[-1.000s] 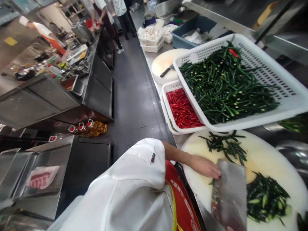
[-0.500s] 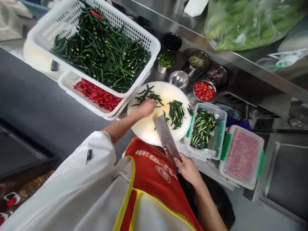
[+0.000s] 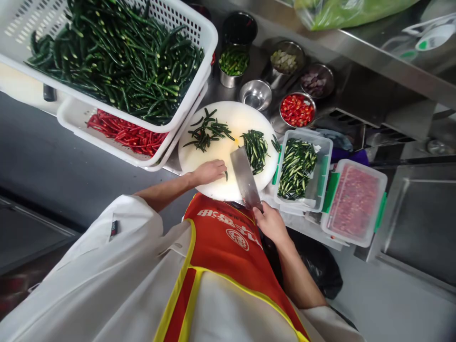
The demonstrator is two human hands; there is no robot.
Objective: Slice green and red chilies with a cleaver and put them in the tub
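Head view. A steel counter (image 3: 356,102) is running across the far side, with a dark floor (image 3: 53,156) lying to the left. A round white cutting board (image 3: 228,142) is sitting on the counter. Far left of it, a white basket (image 3: 199,52) of green chillies is resting over a second basket holding red chillies (image 3: 124,135). Small steel bowls (image 3: 254,95) are standing beyond the board, one holding chopped red chilli (image 3: 297,109). To the right, a clear tub of cut green chilli (image 3: 297,168) is sitting just beside a tub of minced meat (image 3: 354,202).

The cleaver (image 3: 245,178), broad and grey, is lying flat-angled over the board's near edge, between whole chillies (image 3: 206,133) and a chopped pile (image 3: 254,149).

The right hand (image 3: 270,223) is gripping the cleaver's handle, fingers clenched. The left hand (image 3: 210,172) is resting on the board, fingers curled down; whether they are pinning a chilli is unclear. The handle itself is hidden.
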